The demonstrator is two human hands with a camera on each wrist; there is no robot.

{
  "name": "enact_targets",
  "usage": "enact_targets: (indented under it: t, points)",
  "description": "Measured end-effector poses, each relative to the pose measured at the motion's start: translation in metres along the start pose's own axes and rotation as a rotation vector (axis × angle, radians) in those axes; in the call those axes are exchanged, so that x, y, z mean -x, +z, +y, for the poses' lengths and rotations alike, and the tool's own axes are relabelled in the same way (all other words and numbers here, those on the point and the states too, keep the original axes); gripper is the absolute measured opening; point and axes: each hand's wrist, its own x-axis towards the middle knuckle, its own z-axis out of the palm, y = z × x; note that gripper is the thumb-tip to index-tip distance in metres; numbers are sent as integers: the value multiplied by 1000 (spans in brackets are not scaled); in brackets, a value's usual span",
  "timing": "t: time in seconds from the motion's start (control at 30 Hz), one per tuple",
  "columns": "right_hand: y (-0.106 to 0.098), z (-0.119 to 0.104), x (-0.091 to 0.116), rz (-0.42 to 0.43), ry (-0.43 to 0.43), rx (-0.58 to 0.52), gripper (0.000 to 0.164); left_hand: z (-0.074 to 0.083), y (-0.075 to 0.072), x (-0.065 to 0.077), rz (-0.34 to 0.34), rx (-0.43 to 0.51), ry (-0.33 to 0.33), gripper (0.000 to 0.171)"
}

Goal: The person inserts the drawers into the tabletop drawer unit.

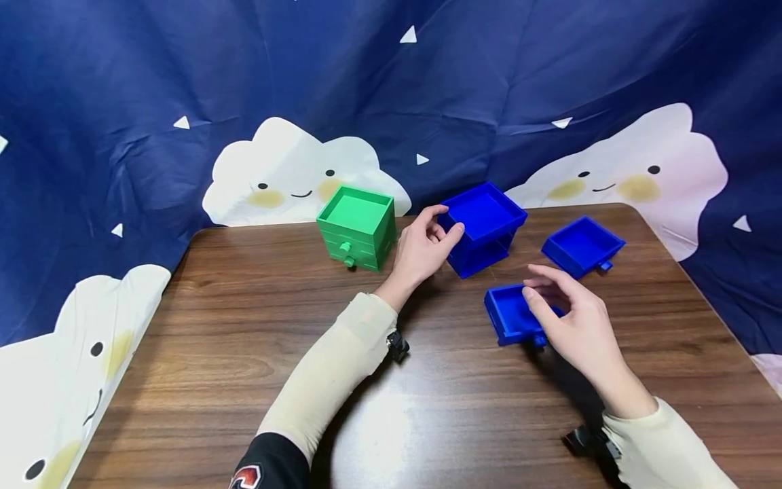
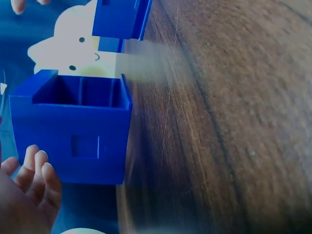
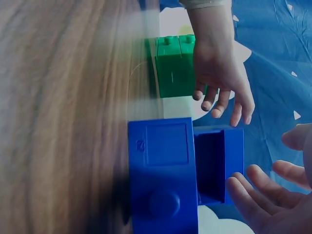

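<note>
A blue box with a shallow top tray and an open front stands at the back of the table. Beside its left rim is my left hand, thumb and fingers loosely bent; in the right wrist view this left hand looks apart from the box. Nearer to me lies a small blue drawer with a round knob, its open side up. My right hand hovers over the drawer's right end and hides part of it. In the right wrist view the right hand's fingers are spread and grip nothing.
Another blue drawer lies at the right back, its knob towards the front right. A green box with two knobbed drawers pushed in stands left of the blue box. Behind the wooden table hangs a blue cloth with clouds.
</note>
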Motion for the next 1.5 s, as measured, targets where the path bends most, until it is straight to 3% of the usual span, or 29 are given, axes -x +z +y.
enact_targets:
  t: [0.7, 1.5]
  points:
    - [-15, 15, 29, 28, 25, 76, 32, -4, 13, -13, 25, -60, -22, 49]
    - [-27, 21, 47, 47, 96, 115, 28, -1, 14, -11, 10, -38, -57, 52]
